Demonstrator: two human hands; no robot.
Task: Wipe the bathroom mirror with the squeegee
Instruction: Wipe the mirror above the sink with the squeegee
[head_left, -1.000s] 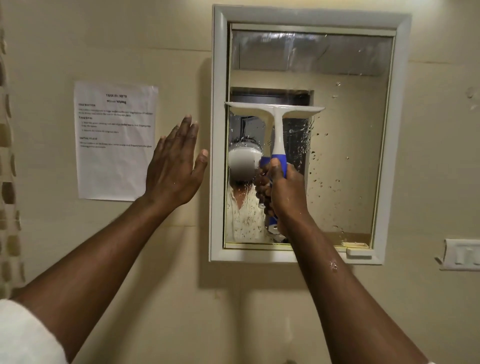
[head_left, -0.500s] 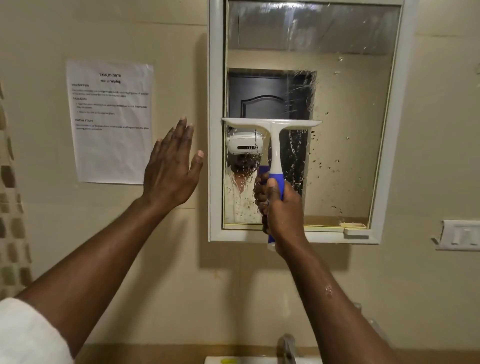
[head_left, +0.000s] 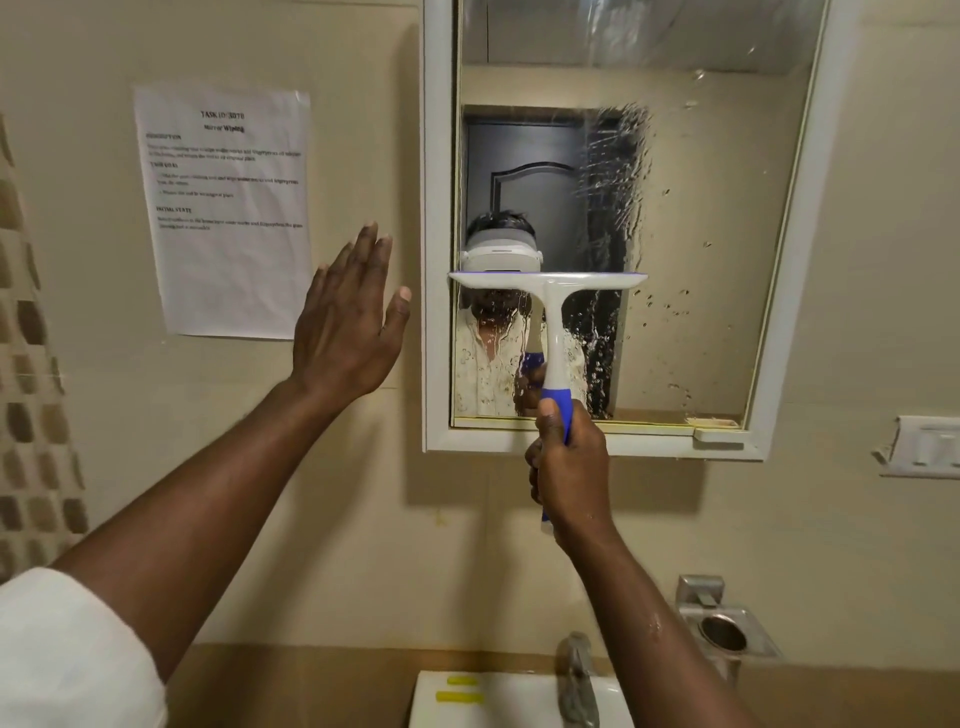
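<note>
Clamping the blue lower end of the squeegee (head_left: 551, 312) handle, the right hand (head_left: 570, 474) makes a closed grip with the thumb laid up along the handle's front, and it sits just below the bottom rail of the mirror's white frame (head_left: 435, 260). From that grip the handle's long axis runs nearly straight up, leaning slightly to the left, changing from blue to white as it rises over the glass. At the top it meets the wide white head, whose blade edge lies level across the left portion of the mirror (head_left: 701, 234), about two thirds of the way down, with the head's left tip at the frame's inner left edge. Above the blade the glass on that side looks clear, while below it runs and droplets of water cover the surface; more drops and streaks speckle the glass to the right of the head. The left hand (head_left: 348, 322) is raised with fingers spread apart and holding nothing, near the wall between the mirror frame and a printed paper sheet (head_left: 228, 213) stuck to the wall; whether the palm touches the wall cannot be told. Below, a tap (head_left: 576, 675) stands over a white basin (head_left: 509, 701).
</note>
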